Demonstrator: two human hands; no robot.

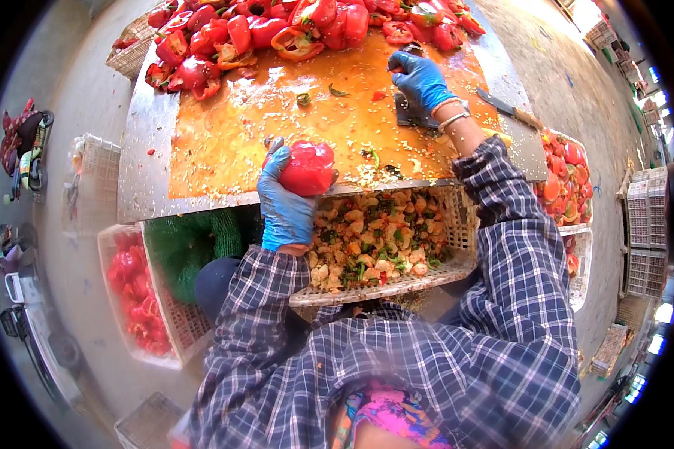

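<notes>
Gripping one pepper [307, 168]: your left hand [284, 206], counter's [144, 179] near edge. Right hand [422, 81] curled, contents unclear. One knife [508, 108], right edge.

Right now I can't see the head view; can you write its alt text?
A blue-gloved left hand holds a red pepper near the front edge of an orange board, a crate of pepper cores below. The gloved right hand is over the board's right side, near a knife, its grip unclear. Cut red peppers are heaped at the far edge.
</notes>
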